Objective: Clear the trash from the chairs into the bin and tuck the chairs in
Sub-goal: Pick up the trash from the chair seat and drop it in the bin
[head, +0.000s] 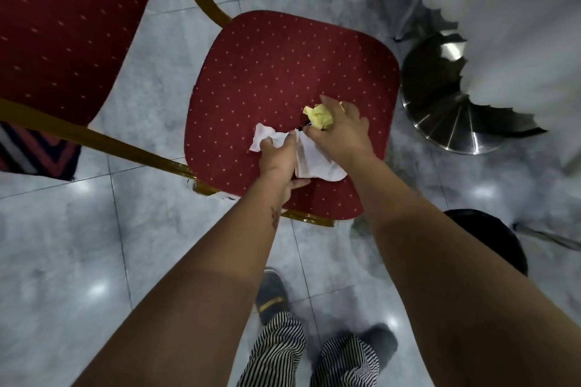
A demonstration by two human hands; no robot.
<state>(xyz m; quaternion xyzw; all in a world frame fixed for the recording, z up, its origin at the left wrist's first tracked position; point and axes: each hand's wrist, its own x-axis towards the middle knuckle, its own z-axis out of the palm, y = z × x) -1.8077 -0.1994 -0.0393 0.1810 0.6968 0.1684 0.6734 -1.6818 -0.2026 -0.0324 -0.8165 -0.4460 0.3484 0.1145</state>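
I see left hand [276,154] gripping crumpled white paper [314,160] on red chair seat [267,72], frame centre. Right hand [342,132] curled around yellow paper ball [320,116]. Black bin [490,239] lower right, beside my right forearm.

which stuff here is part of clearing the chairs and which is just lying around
Job: yellow crumpled paper, white crumpled paper, red chair seat, black bin, left hand, right hand.
Lying about: steel table base, white tablecloth, patterned rug.
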